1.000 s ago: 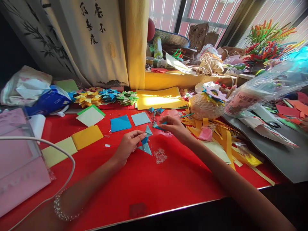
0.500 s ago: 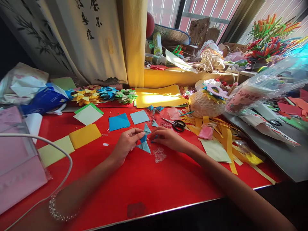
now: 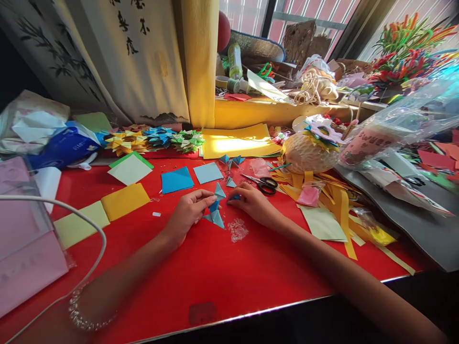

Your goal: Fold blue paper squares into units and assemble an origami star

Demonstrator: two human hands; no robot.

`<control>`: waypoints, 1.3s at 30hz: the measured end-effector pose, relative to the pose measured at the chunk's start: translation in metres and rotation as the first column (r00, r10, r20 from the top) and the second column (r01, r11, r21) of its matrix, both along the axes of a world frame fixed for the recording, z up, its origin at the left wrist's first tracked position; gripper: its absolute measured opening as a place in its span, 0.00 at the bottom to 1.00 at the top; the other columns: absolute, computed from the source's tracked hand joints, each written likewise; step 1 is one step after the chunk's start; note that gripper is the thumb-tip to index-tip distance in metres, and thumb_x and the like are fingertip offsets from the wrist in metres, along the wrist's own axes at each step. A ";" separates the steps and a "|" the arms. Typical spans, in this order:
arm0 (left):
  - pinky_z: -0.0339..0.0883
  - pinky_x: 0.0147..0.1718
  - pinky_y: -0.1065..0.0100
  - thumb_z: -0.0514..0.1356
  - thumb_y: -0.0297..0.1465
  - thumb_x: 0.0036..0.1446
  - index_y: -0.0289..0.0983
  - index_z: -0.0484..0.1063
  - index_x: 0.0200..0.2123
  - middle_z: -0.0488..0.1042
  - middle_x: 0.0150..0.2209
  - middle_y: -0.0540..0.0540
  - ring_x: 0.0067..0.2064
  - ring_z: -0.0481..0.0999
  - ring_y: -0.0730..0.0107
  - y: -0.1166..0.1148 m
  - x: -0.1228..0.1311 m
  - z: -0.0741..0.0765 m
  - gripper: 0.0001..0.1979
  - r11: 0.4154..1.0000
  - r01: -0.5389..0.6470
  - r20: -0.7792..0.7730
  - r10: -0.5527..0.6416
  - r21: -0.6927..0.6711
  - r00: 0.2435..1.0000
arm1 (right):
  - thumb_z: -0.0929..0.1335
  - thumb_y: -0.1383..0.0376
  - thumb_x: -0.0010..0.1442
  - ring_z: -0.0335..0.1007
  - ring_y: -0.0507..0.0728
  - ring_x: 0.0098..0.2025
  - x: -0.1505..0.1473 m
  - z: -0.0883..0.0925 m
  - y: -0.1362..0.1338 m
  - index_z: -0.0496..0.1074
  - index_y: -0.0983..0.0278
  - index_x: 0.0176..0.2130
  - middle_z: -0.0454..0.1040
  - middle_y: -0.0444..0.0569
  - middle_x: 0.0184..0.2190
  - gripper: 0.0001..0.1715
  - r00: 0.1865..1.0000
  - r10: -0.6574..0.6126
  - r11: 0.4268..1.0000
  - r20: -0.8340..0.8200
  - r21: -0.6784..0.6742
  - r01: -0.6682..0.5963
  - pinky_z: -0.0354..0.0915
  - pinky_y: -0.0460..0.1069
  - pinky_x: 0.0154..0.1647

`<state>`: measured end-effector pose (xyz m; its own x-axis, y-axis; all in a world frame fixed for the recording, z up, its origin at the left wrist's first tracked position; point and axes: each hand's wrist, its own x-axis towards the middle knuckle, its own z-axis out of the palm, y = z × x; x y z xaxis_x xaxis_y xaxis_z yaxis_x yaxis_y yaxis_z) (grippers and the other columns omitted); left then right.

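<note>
- Blue folded paper, a short joined strip (image 3: pixel 215 218), stands out against the red tabletop (image 3: pixel 215 277), between the two hands and touching the left one.
- Its long axis runs roughly near to far: one pale point rises at the far end, a darker blue stretch shows in the middle, and pale points spread at the near end.
- The left hand (image 3: pixel 190 213) comes in from the left, thumb and fingers closed in a pinch on the strip's left side; the lower fingers tuck behind, so their exact grip cannot be told.
- The right hand (image 3: pixel 254 205) lies across a small gap to the right, fingers curled and nearly closed, with a small blue piece (image 3: pixel 235 197) at the fingertips, apparently pinched; the fingers cover most of it, so its fold cannot be made out.
- That gap is the key relation: the small blue piece sits just right of the strip's far half, apart from it, and the left hand is the nearer one to the strip.
- Just beyond the hands lie a loose folded triangle (image 3: pixel 231 182) and, farther off, more folded triangles (image 3: pixel 234 161).
- Black-handled scissors (image 3: pixel 267 186) rest just beyond the right hand; clear scraps (image 3: pixel 237 230) lie on its near side.
</note>
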<state>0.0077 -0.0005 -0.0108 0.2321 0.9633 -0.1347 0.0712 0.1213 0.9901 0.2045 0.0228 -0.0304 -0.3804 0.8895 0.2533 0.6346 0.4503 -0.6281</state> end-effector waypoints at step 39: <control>0.60 0.25 0.76 0.61 0.39 0.48 0.39 0.73 0.31 0.71 0.29 0.50 0.31 0.68 0.75 -0.005 0.004 0.007 0.10 0.998 0.019 0.097 -0.013 -0.059 0.995 | 0.63 0.59 0.59 0.63 0.45 0.15 -0.011 0.039 -0.038 0.62 0.65 0.37 0.68 0.41 0.21 0.11 0.714 -0.065 0.824 -0.698 -0.441 -0.356 0.56 0.40 0.12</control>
<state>0.0113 -0.0057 -0.0043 0.2618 0.9504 -0.1680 -0.0219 0.1799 0.9834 0.1940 -0.0157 0.0090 -0.4352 0.9002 0.0157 -0.0865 -0.0244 -0.9960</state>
